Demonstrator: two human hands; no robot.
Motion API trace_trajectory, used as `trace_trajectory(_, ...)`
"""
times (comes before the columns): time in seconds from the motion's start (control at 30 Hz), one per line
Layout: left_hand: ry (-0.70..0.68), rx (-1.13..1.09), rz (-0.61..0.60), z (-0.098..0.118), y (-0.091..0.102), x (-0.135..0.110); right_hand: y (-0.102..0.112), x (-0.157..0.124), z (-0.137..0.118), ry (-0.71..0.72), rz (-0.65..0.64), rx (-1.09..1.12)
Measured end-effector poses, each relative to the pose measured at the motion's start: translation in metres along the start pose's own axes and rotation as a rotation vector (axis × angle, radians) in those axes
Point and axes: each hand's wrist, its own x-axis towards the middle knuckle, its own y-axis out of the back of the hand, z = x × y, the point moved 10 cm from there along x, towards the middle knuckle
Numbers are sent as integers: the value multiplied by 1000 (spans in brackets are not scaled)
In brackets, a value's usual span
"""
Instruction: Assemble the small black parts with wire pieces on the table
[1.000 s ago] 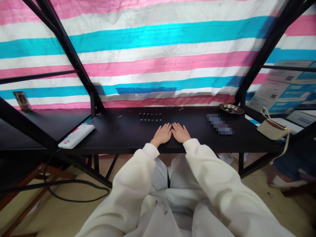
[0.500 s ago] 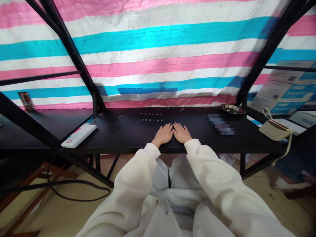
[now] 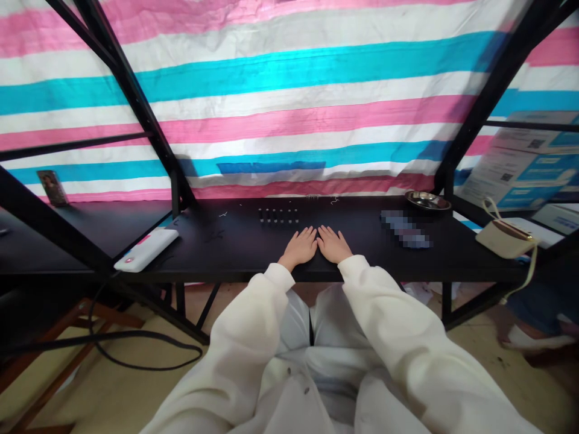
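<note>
My left hand [image 3: 300,246] lies flat, palm down, on the black desk [image 3: 235,253] near its front edge, holding nothing. Beside it my right hand [image 3: 333,244] rests the same way, fingers stretched out, the two hands almost touching at the thumbs. Just beyond the left hand stands a row of several small dark cylinders [image 3: 278,216] with pale tops; they are too small to tell what they are. To the right of my right hand lies a bluish thing [image 3: 404,229] blurred by pixelation.
A white power bank-like block [image 3: 147,248] sits at the desk's left. At the right are a shiny metal dish [image 3: 428,201] and a cream bag [image 3: 502,238]. Thin pale scraps [image 3: 335,200] lie at the back. Black frame posts [image 3: 149,114] flank the desk before a striped sheet [image 3: 289,66].
Both hands stay in place on the desk. The whole view has shifted very slightly; nothing on the desk has visibly moved.
</note>
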Motion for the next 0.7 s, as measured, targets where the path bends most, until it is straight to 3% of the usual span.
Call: trace_trajectory(0.7, 3, -54, 24, 1, 5, -2, -1, 1, 1, 0, 4, 3)
